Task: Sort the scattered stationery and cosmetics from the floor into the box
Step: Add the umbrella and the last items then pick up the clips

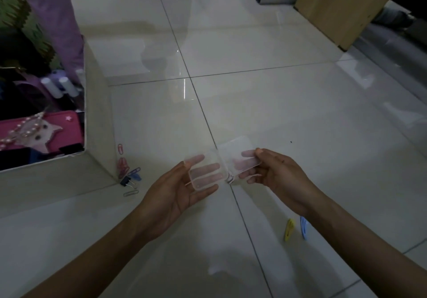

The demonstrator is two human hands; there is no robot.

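Cradling open clear case (206,175) on spread left hand (172,196), pinching lid (238,155) with right hand (278,172), ideally keeping it level.

Forearms rise from the lower corners. Left hand (180,193), palm up, carries a case (215,158) on straight fingers at centre; right hand (277,173) pinches its other half.
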